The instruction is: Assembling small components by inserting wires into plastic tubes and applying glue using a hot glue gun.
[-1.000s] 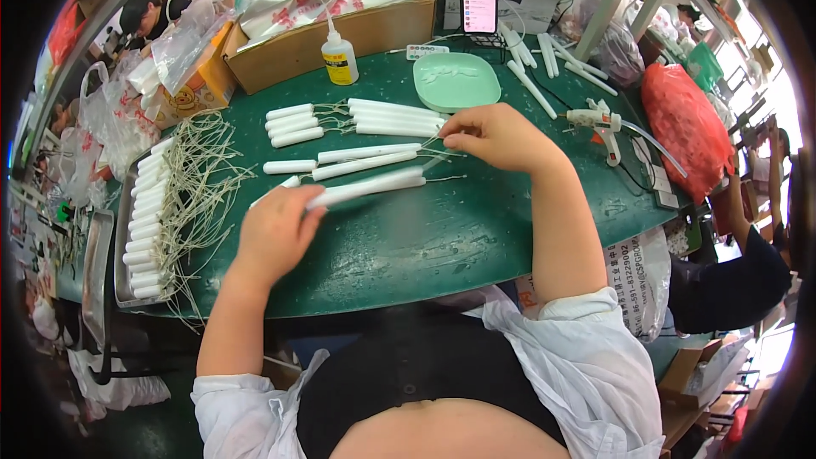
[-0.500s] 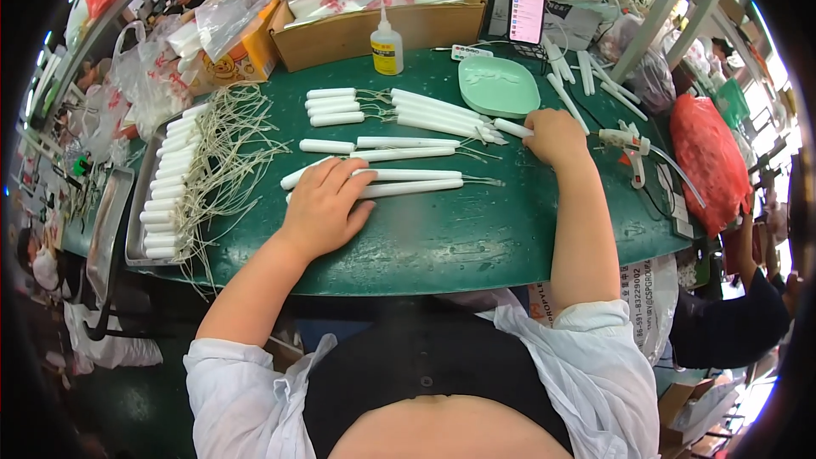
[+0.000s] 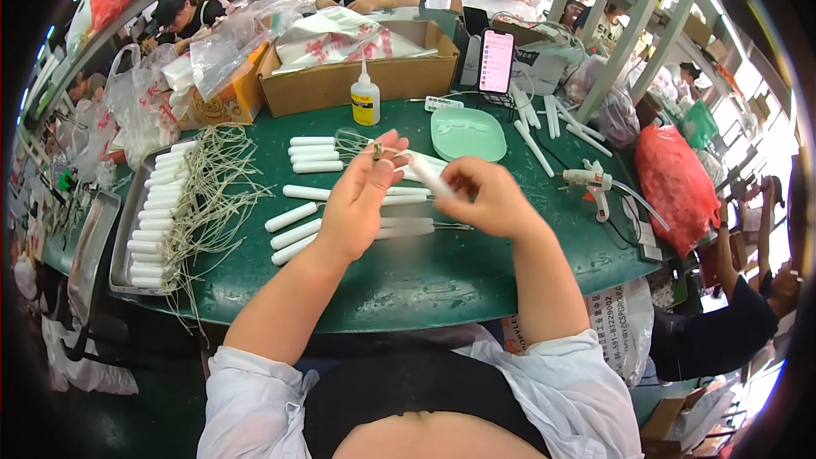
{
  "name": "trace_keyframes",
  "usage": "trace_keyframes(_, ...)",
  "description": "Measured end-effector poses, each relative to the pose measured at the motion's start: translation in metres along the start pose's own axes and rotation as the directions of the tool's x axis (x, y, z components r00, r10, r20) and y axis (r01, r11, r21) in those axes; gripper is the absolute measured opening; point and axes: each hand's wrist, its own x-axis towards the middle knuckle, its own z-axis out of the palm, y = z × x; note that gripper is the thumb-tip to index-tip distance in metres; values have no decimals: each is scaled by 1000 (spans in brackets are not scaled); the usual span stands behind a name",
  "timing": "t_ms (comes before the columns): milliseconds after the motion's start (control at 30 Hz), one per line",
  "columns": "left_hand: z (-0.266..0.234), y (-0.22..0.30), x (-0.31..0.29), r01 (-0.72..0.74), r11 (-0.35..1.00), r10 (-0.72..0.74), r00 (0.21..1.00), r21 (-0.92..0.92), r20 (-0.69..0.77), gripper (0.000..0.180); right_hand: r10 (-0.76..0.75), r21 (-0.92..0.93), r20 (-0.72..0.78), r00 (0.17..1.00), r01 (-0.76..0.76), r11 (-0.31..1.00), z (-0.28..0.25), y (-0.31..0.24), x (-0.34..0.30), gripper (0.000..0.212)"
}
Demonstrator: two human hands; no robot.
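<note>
My right hand [image 3: 486,195] grips a white tube [image 3: 432,177], blurred by motion and tilted toward my left hand [image 3: 359,200]. Thin pale wires [image 3: 393,152] cross the left fingers, pinched near the tips with the palm turned partly up. Short white tubes [image 3: 313,153] with wires lie in a stack just beyond the left hand. Longer tubes behind the hands are partly hidden. Nearer me, short white tubes [image 3: 291,218] lie on the green table [image 3: 374,302] beside long ones [image 3: 404,228], the latter partly covered by my left arm and blurred.
On the left, a metal tray [image 3: 121,268] holds several wired white tubes. Beyond the hands stand a nozzle bottle [image 3: 365,102], a pale green dish [image 3: 467,134], a phone [image 3: 495,61] and a cardboard box [image 3: 357,76]. A glue gun [image 3: 595,183] and red bag [image 3: 676,183] are at right.
My left hand has lifted off the near tubes and moved up to the wires. My right hand has come left from beside the dish, bringing a white tube. The view has shifted.
</note>
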Motion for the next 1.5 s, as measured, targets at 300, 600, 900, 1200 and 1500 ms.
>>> trace_keyframes(300, -8, 31, -21, 317, 942, -335, 854, 113, 398, 38, -397, -3, -399, 826, 432, 902, 26, -14, -3, 36)
trace_keyframes(600, -2, 28, -27, 194, 913, -354, 812, 359, 464, 28, -387, -221, 150, 910, 413, 884, 14, -21, -1, 18)
trace_keyframes(900, -12, 24, -16, -81, 806, 38, 996, 587, 86, 37, 97, 269, 189, 977, -147, 952, -40, 22, 2, 14)
trace_keyframes(1200, -34, 13, -10, -72, 979, 90, 992, 190, -87, 22, 137, -176, -414, 900, -227, 958, -50, 108, 32, 30)
trace_keyframes(1500, -24, 7, -10, -173, 824, 202, 979, 540, 5, 17, 285, -608, -579, 764, -637, 474, -41, 175, 28, 26)
